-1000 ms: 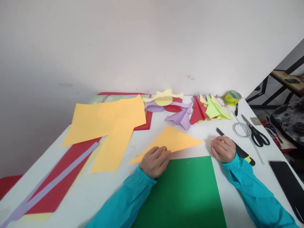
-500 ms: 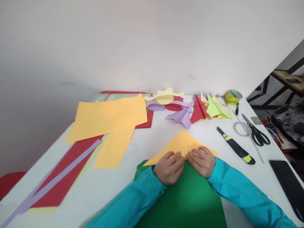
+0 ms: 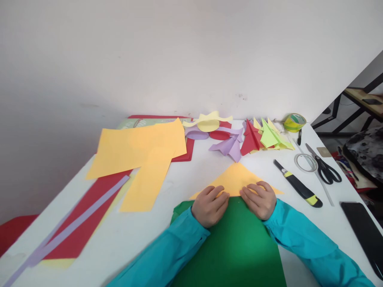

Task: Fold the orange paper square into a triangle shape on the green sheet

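Observation:
A folded orange paper triangle (image 3: 235, 179) lies with its point toward the wall and its long edge toward me, over the top of a green sheet (image 3: 230, 247). My left hand (image 3: 211, 204) has its fingers curled on the near edge, left of the middle. On the same edge, right of the middle, my right hand (image 3: 259, 199) pinches the paper with fingers bent. A short stretch of the edge shows between the two hands. The fingertips partly hide the fold.
Orange sheets (image 3: 140, 149) and a red sheet (image 3: 92, 215) with a purple strip (image 3: 86, 217) lie at left. Folded paper planes (image 3: 251, 137) stand at the back. At right are a utility knife (image 3: 297, 184), scissors (image 3: 326, 169), tape (image 3: 295, 122) and a phone (image 3: 363, 235).
My hands have moved apart along the near edge, the right one going right. The orange triangle has shifted a little right and away from me, and its near edge now looks straighter.

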Available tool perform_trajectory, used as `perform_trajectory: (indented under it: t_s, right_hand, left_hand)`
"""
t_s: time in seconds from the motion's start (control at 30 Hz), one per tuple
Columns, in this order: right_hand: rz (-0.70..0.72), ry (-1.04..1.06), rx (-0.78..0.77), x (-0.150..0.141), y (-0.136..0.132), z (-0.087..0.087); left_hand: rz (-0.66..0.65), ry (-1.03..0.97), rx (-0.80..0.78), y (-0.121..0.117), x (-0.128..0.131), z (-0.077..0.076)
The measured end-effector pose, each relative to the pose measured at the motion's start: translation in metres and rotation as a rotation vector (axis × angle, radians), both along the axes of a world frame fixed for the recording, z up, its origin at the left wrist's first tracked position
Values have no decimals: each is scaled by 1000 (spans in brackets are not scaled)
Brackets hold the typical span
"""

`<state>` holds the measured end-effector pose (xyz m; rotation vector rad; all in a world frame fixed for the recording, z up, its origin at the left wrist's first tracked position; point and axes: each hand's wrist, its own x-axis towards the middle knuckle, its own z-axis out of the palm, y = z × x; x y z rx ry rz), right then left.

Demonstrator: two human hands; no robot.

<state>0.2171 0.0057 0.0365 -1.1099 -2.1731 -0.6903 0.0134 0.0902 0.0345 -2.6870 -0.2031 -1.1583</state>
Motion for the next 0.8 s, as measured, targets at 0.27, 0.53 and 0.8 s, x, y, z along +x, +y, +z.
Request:
perform_trajectory:
  t_s: [0.27, 0.53, 0.8]
  right_hand:
    - [-73, 34, 70, 16, 1, -1]
    - [-69, 27, 66, 17, 2, 0]
    - [-51, 36, 56, 19, 0, 0]
  left_hand:
    - [74, -21, 33, 16, -17, 5]
    - [68, -27, 83, 20, -21, 6]
    - [58, -20, 92, 21, -24, 7]
